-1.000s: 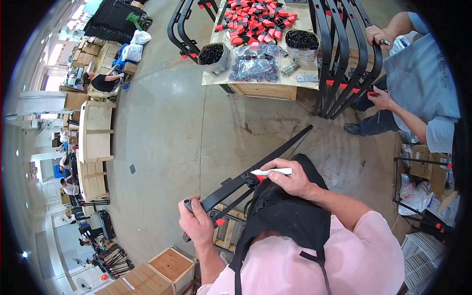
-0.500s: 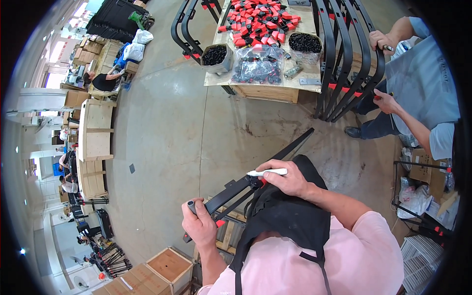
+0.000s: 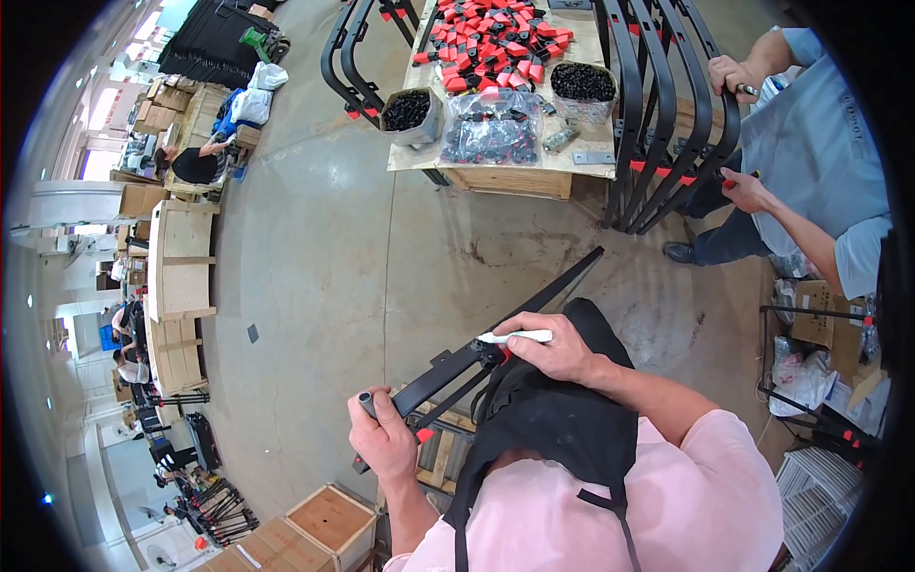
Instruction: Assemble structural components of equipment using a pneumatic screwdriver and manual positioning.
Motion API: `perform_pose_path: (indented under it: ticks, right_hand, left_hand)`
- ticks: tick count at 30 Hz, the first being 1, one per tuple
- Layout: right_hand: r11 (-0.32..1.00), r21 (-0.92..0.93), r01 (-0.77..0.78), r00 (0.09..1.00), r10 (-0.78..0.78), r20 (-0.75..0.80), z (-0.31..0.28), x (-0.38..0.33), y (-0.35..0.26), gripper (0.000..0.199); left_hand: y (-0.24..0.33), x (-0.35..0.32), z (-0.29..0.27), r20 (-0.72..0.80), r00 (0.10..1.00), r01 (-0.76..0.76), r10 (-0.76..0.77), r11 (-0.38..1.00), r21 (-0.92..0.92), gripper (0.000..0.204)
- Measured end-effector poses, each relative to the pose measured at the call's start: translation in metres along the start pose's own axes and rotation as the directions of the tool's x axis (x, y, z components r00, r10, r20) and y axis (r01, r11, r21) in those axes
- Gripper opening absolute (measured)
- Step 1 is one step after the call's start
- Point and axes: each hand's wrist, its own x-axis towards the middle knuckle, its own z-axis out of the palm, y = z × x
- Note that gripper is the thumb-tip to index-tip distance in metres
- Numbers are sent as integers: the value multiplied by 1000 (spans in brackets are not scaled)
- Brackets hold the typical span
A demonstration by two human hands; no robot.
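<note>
A long black metal frame [image 3: 438, 379] with red parts runs slantwise in front of me, its far end reaching up toward the right. My right hand [image 3: 558, 347] grips a white marker-like pen [image 3: 519, 337]. The pen's tip points left, at or just above a dark round fitting [image 3: 489, 353] on the frame. Beside the frame's near end, my left hand [image 3: 383, 439] is closed around a dark grey cylinder [image 3: 367, 404], whose end sticks out past the thumb. Whether that hand also bears on the frame is unclear.
Ahead, a wooden table [image 3: 405, 160] carries red-and-black parts [image 3: 491, 38], a plastic bag [image 3: 491, 129] and two tubs of small black pieces [image 3: 583, 84]. Curved black frames [image 3: 658, 114] stand at its right, where another person's hands [image 3: 753, 191] work. A wooden box [image 3: 331, 520] sits lower left.
The view has shifted slightly, so the surroundings sit a little further left. Both hands keep their holds, and the pen stays at the round fitting.
</note>
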Motion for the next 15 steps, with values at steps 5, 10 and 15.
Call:
perform_pose_path:
  ticks: [5,10,15]
  right_hand:
    - [1000,-16,22,1000,-22,4,1,-3,0,28]
    - [995,-76,-64,998,65,17,-8,1,-3,28]
    - [1000,21,6,998,-5,-56,2,2,-8,25]
  left_hand:
    - [-1,1,2,-8,1000,-23,23,1000,4,31]
    - [-4,1,2,-2,1000,-9,9,1000,1,30]
    - [1,2,0,29,999,23,-23,999,23,26]
